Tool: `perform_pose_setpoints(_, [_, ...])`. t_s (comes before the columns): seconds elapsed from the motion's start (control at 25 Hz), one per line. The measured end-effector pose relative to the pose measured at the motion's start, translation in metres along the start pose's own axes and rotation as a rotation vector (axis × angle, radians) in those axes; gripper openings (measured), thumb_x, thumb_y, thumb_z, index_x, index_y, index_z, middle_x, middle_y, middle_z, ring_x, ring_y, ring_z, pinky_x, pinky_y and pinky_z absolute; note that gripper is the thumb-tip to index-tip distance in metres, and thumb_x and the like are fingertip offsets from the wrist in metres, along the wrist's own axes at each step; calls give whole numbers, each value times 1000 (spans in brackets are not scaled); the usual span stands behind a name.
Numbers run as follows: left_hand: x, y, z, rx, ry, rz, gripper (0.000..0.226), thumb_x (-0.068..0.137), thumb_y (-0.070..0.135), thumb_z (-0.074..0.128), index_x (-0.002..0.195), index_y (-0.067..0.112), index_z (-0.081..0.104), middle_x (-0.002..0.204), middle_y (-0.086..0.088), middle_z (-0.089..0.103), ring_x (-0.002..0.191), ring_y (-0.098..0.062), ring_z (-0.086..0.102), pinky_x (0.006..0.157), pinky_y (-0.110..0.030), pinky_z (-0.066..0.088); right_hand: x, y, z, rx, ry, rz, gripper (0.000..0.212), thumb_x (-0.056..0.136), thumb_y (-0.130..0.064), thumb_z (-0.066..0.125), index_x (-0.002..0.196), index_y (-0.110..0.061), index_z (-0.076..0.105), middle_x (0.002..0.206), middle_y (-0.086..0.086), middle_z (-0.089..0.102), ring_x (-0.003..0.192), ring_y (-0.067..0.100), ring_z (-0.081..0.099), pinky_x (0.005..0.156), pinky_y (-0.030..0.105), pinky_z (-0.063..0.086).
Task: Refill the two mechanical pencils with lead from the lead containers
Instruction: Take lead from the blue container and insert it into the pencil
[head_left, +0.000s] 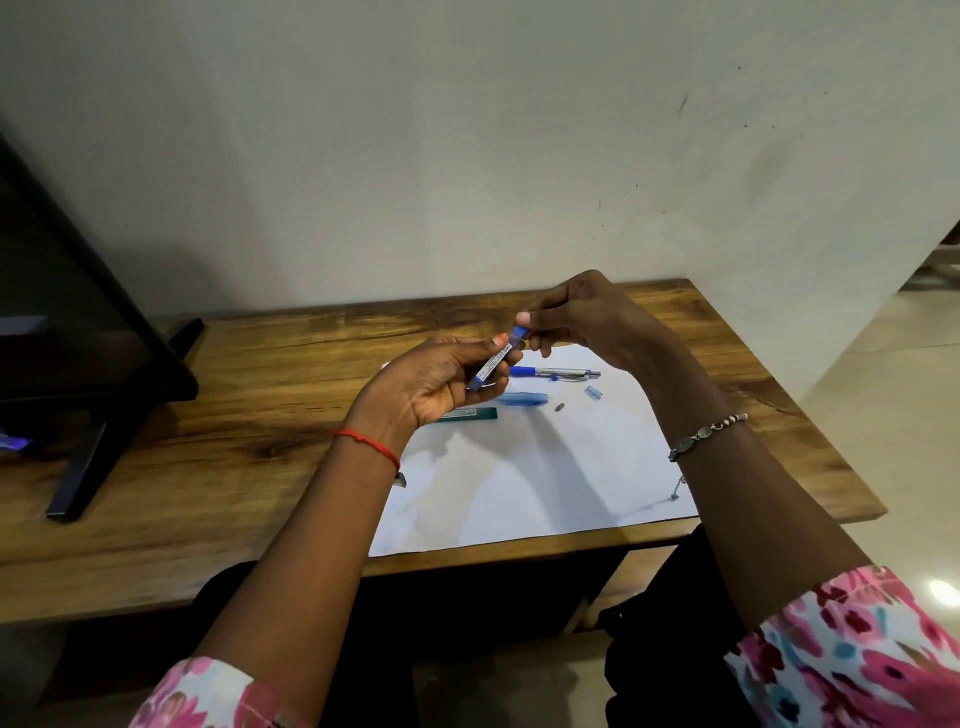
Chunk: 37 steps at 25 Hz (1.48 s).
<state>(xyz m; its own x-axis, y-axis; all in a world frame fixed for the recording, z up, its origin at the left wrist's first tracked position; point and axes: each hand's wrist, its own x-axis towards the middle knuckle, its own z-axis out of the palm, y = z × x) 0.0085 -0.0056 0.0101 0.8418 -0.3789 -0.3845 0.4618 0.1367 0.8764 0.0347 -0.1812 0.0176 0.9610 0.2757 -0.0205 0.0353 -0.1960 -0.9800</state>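
A white paper (545, 478) lies on the wooden table (218, 467). Above it, the left hand (431, 384) grips a blue lead container (493, 364), which slants from lower left up to the right. The right hand (587, 317) pinches its upper end. I cannot tell if the cap is off. Two pencils (556, 372) lie sideways on the paper. A green container (470, 414) is half hidden under the left hand.

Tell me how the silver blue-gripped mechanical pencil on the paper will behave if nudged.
The silver blue-gripped mechanical pencil looks round, so it would probably roll on the smooth white paper sheet. Its slim metal-looking barrel suggests it is stiff and light. The grip likely resists slipping.
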Motion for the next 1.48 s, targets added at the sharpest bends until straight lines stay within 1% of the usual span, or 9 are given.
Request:
perform_pose_setpoints(0.24, [-4, -2, -6, -44, 3, -25, 15, 90, 10, 51, 90, 4, 65, 57, 2, 69, 46, -4, 57, 49, -16, 53, -2, -2, -3, 119, 174, 0, 7, 83, 4, 60, 82, 8, 66, 54, 5, 66, 48, 15, 58, 50, 20, 51])
perform_pose_setpoints(0.36, [-7, -3, -8, -53, 7, -14, 15, 90, 11, 52, 93, 5, 65, 60, 2, 70, 47, -4, 57, 50, -16, 53, -5, -5, -1, 286, 222, 128, 12, 86, 4, 54, 77, 6, 62, 65, 12, 65, 51, 17, 61, 50, 21, 53])
perform_pose_setpoints(0.48, [-9, -5, -5, -63, 29, -8, 14, 89, 11, 53, 90, 4, 65, 60, 1, 71, 47, -5, 58, 49, -16, 53, -8, -5, 10, 367, 121, 321, 19, 90, 2, 44, 78, 2, 59, 74, 15, 63, 49, 14, 64, 51, 19, 55])
perform_pose_setpoints(0.6, [-13, -5, -3, -78, 61, -3, 14, 89, 10, 55, 85, 0, 63, 57, -2, 71, 43, -4, 57, 47, -14, 53, -12, -4, 16, 344, 24, 312, 15, 91, -3, 51, 82, 1, 62, 69, 8, 72, 59, 11, 63, 58, 17, 56])
perform_pose_setpoints(0.76, [-17, -3, -3, -43, 100, 19, 12, 85, 10, 59, 82, 0, 64, 59, -4, 72, 43, -4, 59, 45, -12, 51, -16, 1, 21, 258, 103, 245, 10, 83, 3, 60, 76, 3, 67, 64, 5, 71, 59, 12, 62, 54, 16, 53])
perform_pose_setpoints(0.96, [-19, 0, -6, -27, 145, 63, 8, 83, 3, 60, 84, -4, 64, 57, -6, 72, 50, -11, 68, 49, -12, 53, -16, 7, 24, 368, 107, 341, 5, 82, 9, 59, 79, 10, 63, 67, 15, 66, 53, 15, 66, 51, 18, 54])
perform_pose_setpoints(1.08, [-17, 4, -11, 49, 139, 51, 8, 84, 1, 58, 80, -2, 63, 59, -9, 71, 54, -14, 70, 58, -15, 55, -15, 9, 26, 404, 53, 406, 8, 85, 10, 54, 83, 12, 62, 65, 14, 68, 53, 15, 67, 53, 19, 56])
perform_pose_setpoints(1.28, [-18, 7, -13, 190, 156, 62, 12, 82, 1, 56, 71, 1, 61, 78, -15, 65, 53, -14, 69, 48, -13, 52, -11, 12, 31, 409, 10, 492, 11, 87, 10, 51, 83, 12, 61, 62, 12, 70, 53, 16, 68, 57, 21, 58])
perform_pose_setpoints(1.48, [-21, 8, -14, 196, 141, 57, 8, 81, 0, 57, 75, -2, 62, 71, -14, 69, 57, -17, 70, 52, -15, 55, -13, 10, 32, 427, -10, 496, 13, 88, 11, 48, 93, 14, 60, 77, 16, 66, 54, 16, 68, 60, 20, 58])
